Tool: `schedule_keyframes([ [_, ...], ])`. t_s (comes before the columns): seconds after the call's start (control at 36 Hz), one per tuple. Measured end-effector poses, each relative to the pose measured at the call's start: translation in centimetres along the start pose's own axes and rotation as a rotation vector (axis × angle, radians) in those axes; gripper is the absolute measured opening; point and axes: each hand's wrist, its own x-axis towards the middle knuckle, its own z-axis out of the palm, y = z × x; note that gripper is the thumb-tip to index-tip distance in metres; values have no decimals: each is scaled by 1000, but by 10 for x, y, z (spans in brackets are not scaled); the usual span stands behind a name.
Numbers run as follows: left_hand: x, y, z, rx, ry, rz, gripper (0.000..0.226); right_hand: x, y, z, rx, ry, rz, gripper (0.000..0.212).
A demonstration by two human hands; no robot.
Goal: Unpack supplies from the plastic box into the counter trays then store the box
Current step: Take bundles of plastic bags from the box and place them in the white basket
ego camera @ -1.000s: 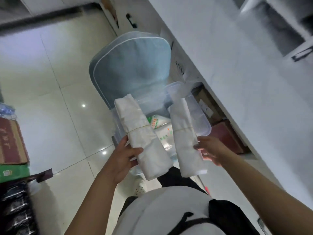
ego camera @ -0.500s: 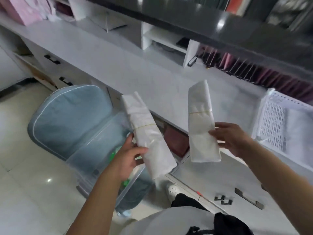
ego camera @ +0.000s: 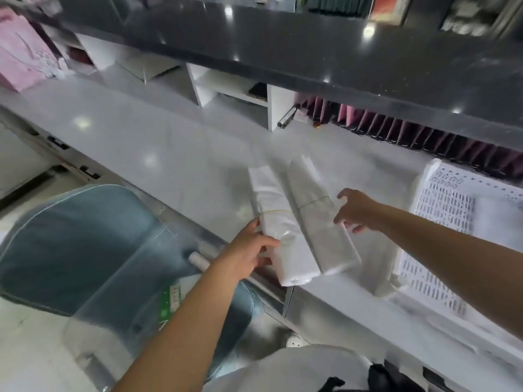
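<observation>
No text can be read with certainty. Red marks are seen on a green-and-white pack (ego camera: 171, 299) inside the clear plastic box (ego camera: 119, 284), but they are too blurred to be made out. A small white tag (ego camera: 301, 116) by the shelf divider is also marked in red, illegibly. Faint line markings are carried on a pink bag (ego camera: 24, 56), unreadable.

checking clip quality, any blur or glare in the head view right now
Head view: motion blur smears the white tray and chair; ceiling-light glare spots the dark upper counter and white countertop; wide-angle bending at the edges; both bundles stay readable.
</observation>
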Motion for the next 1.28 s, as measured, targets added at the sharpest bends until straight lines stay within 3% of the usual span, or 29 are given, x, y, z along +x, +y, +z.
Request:
schedule_keyframes([
  [0.11, 21, -10, 13, 168, 119, 73, 67, 28, 3, -6, 58, -45, -18, 78],
  [0.22, 20, -25, 8, 642, 268, 233, 86, 47, -3, -1, 96, -39, -18, 79],
  [0.33, 21, -33, -6, 1332, 173, 371, 88, 55, -17, 9, 6, 36, -12, 53],
  [0.44, 23, -37, -8, 1599, 82, 290, 79, 63, -21, 13, 118, -14, 43, 32],
  [0.58, 26, -36, -4, 1609, 7, 283, 96, 61, -20, 2, 221, -112, 73, 32],
  [0.69, 27, -32, -3, 1455, -22, 324, 99, 52, -19, -17, 278, -154, 42, 22],
  [0.83, 20, -25, -21, 940, 20, 407, 64, 35, -23, -29, 452, -293, 18, 25],
  [1.0, 26, -1, -58, 579, 278, 342, 37, 16, -36, 10, 548, -400, -36, 24],
  [1.14, 42, 29, -67, 660, 315, 517, 38, 16, -54, 56, 476, -245, -8, 20],
  [1.28, 68, 51, -56, 964, 151, 670, 46, 14, -55, 79, 380, -44, -16, 32],
])
